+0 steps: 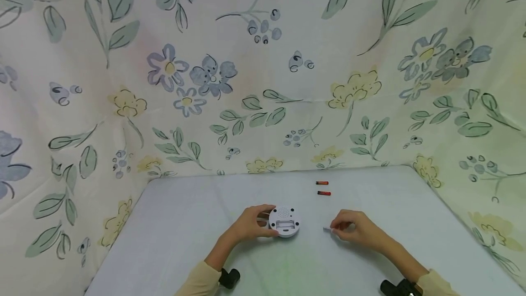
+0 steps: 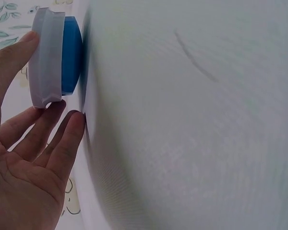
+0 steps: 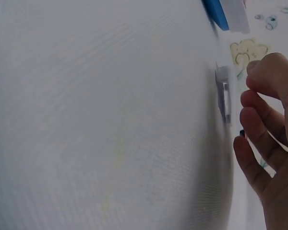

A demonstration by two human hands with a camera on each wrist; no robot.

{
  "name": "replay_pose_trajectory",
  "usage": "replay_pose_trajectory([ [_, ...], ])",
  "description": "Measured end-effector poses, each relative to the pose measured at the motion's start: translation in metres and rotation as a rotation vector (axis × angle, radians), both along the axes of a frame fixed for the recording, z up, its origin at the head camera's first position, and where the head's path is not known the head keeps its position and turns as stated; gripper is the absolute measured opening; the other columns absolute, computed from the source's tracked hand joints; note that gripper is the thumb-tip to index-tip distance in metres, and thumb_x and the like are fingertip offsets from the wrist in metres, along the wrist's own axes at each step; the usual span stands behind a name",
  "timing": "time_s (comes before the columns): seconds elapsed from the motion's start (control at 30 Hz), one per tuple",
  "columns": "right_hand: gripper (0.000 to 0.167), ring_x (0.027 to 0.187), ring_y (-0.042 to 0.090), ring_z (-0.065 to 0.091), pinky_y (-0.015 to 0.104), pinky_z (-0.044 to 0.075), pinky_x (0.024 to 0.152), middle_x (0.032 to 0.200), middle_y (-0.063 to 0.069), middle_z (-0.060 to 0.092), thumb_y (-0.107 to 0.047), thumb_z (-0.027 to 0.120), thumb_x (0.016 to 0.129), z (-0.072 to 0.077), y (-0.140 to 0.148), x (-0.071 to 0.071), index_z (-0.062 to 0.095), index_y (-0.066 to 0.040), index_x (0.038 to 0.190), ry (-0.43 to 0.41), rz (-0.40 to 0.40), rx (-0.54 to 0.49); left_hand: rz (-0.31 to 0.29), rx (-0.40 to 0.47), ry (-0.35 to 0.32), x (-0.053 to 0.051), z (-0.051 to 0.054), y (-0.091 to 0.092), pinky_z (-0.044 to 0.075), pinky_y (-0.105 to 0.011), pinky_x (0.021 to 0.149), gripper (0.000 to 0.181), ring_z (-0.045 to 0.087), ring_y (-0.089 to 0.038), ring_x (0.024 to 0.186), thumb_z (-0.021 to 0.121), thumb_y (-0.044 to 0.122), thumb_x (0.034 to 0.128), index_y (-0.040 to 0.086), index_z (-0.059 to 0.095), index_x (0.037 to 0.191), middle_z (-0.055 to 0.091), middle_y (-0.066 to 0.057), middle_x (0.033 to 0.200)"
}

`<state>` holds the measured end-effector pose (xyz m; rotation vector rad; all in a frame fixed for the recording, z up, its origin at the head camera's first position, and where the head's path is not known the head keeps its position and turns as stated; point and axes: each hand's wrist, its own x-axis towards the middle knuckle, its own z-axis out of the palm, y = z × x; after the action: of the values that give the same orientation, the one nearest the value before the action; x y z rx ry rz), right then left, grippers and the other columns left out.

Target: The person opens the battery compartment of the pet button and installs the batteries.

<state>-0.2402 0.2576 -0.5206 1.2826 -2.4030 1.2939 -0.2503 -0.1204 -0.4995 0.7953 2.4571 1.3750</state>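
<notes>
My left hand (image 1: 254, 224) holds a round white battery device (image 1: 284, 214) by its edge, thumb on one side and fingers on the other. Its upturned face shows small speaker holes, dark feet and an uncovered battery compartment with no batteries inside. The left wrist view shows a blue part (image 2: 72, 55) beneath the white body, facing the table. To the right, a small pale cover-like piece (image 3: 222, 96) lies on the table. My right hand (image 1: 359, 228) is right beside it, fingers loosely bent, and the right wrist view shows a gap between fingertips and piece.
Two red-and-black batteries (image 1: 323, 193) lie apart on the white table (image 1: 185, 204), beyond the hands. A floral cloth (image 1: 263, 81) hangs behind the table and along both sides. Each wrist wears a black camera mount (image 1: 229, 278).
</notes>
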Motion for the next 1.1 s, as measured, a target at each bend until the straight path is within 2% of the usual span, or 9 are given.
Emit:
replay_pose_trajectory([
  [0.17, 0.027, 0.075, 0.015, 0.062, 0.033, 0.057, 0.062, 0.088, 0.005, 0.068, 0.012, 0.078, 0.082, 0.004, -0.004, 0.003, 0.075, -0.01, 0.097, -0.004, 0.007, -0.005, -0.008, 0.017, -0.007, -0.001, 0.0, -0.001, 0.054, -0.029, 0.092, 0.07, 0.062, -0.029, 0.115, 0.088, 0.018, 0.0821, -0.002, 0.056, 0.141, 0.061, -0.011, 0.131],
  [0.33, 0.028, 0.073, 0.018, 0.062, 0.033, 0.057, 0.061, 0.088, 0.006, 0.068, 0.016, 0.078, 0.079, 0.008, -0.006, 0.003, 0.073, -0.004, 0.097, -0.014, -0.042, -0.004, -0.013, 0.029, -0.007, -0.001, -0.002, -0.002, 0.054, -0.029, 0.092, 0.07, 0.062, -0.027, 0.115, 0.088, 0.018, 0.082, -0.001, 0.055, 0.141, 0.061, -0.01, 0.131],
  [0.47, 0.026, 0.076, 0.016, 0.063, 0.03, 0.058, 0.065, 0.091, 0.003, 0.07, 0.01, 0.079, 0.083, 0.008, -0.001, 0.0, 0.073, -0.005, 0.102, -0.031, -0.098, 0.009, -0.011, 0.03, -0.016, -0.002, -0.004, -0.002, 0.053, -0.028, 0.092, 0.071, 0.061, -0.027, 0.115, 0.088, 0.02, 0.0824, -0.001, 0.055, 0.142, 0.061, -0.008, 0.132],
  [0.73, 0.021, 0.084, 0.013, 0.065, 0.027, 0.058, 0.073, 0.101, 0.004, 0.071, -0.007, 0.078, 0.091, 0.003, 0.016, -0.017, 0.072, -0.006, 0.111, -0.128, -0.23, 0.02, -0.017, 0.042, -0.026, -0.004, -0.007, -0.002, 0.053, -0.028, 0.093, 0.071, 0.061, -0.025, 0.116, 0.088, 0.022, 0.0833, 0.0, 0.054, 0.143, 0.06, -0.007, 0.132],
  [1.1, 0.029, 0.09, 0.017, 0.066, 0.028, 0.058, 0.076, 0.108, 0.013, 0.069, -0.01, 0.079, 0.091, 0.006, 0.032, -0.052, 0.069, 0.001, 0.116, -0.166, -0.311, 0.02, -0.015, 0.055, -0.05, -0.002, -0.002, -0.002, 0.053, -0.028, 0.093, 0.071, 0.061, -0.025, 0.116, 0.088, 0.019, 0.0832, -0.001, 0.054, 0.143, 0.06, -0.007, 0.132],
])
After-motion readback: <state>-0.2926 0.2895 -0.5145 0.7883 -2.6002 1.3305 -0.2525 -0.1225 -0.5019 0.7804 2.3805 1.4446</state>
